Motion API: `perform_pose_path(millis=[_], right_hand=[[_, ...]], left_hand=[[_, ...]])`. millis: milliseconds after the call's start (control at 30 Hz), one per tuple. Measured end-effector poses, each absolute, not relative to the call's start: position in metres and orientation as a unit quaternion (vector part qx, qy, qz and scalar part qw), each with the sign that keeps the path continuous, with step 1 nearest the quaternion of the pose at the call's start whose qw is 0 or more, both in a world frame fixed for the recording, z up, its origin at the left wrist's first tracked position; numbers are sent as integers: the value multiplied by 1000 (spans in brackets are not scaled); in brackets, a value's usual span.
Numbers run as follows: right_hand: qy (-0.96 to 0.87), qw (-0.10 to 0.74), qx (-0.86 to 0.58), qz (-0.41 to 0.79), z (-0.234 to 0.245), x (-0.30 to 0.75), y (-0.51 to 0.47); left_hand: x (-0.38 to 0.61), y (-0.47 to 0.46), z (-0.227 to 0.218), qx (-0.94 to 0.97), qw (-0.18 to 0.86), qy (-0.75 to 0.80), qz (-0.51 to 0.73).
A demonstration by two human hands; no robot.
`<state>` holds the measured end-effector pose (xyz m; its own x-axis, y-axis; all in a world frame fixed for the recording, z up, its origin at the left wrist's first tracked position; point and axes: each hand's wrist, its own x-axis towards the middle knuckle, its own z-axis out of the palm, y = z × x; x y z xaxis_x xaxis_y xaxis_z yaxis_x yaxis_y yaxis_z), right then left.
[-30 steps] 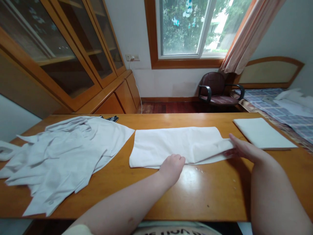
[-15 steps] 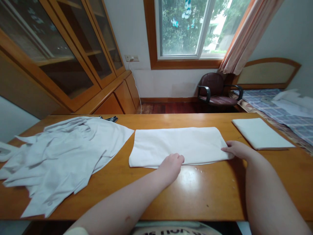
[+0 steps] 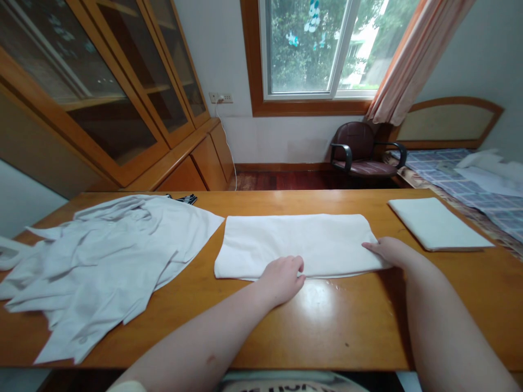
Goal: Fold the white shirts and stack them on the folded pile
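Observation:
A folded white cloth point(image 3: 286, 234) lies as a long flat strip across the middle of the wooden table. At its near edge, my left hand point(image 3: 281, 277) rests with bent fingers on top and closes on that edge. My right hand point(image 3: 390, 251) grips the near right corner, thumb over the top layer and the other fingers hidden underneath. To the left, a rumpled pile of white garments point(image 3: 110, 256) spreads out, a button showing near the front. At the right lies a neatly folded white piece of cloth point(image 3: 437, 223).
The wooden table point(image 3: 327, 337) runs across the view, its near edge close to my body. A small black-and-white striped item point(image 3: 188, 199) pokes out behind the pile. Beyond stand a glass-fronted cabinet point(image 3: 163, 136), a maroon armchair point(image 3: 359, 147) and a bed point(image 3: 461, 174).
My right thumb has slid slightly left over the cloth's right end. My left index finger and thumb have parted a little at the near edge. The cloth has barely shifted.

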<state>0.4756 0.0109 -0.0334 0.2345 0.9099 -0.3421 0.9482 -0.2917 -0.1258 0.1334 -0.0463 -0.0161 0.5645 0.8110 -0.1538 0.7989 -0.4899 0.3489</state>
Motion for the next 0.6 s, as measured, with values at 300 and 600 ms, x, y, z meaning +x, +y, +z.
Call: perform_pose_path(millis=[300, 600], right_hand=[[559, 130, 794, -201, -22, 464, 11], [558, 124, 792, -216, -16, 463, 7]], left_hand=[[98, -44, -2, 773, 224, 587, -90], [-21, -47, -15, 637, 190, 746, -42]])
